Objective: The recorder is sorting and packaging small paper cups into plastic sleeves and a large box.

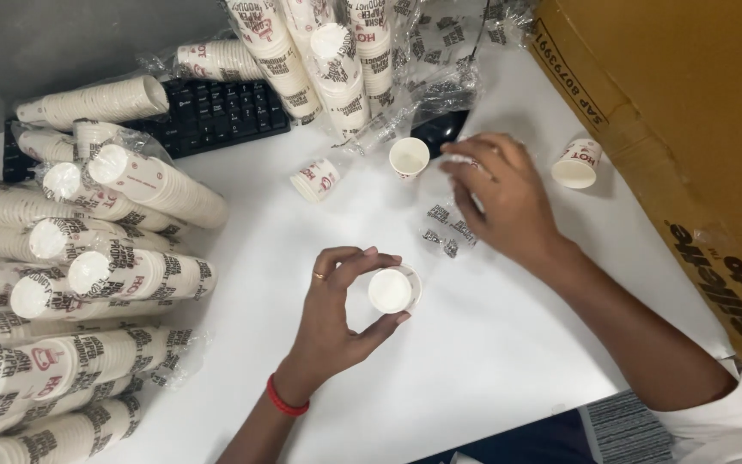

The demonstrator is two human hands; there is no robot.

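My left hand (337, 314) grips a small white paper cup (391, 290) by its rim, its mouth turned up toward me, just above the white table (491, 344). A ring is on one finger and a red band on the wrist. My right hand (495, 193) hovers farther back with fingers spread and holds nothing. Its fingertips are close to an upright cup (409, 157). A crumpled piece of clear printed wrapper (447, 228) lies under that hand. Two more cups lie on their sides: one (316, 179) at centre left, one (577, 163) at the right.
Several plastic-wrapped sleeves of stacked paper cups (88, 283) are piled along the left. More sleeves (328, 60) lean at the back over a black keyboard (208, 116). A large brown cardboard box (689, 146) fills the right side.
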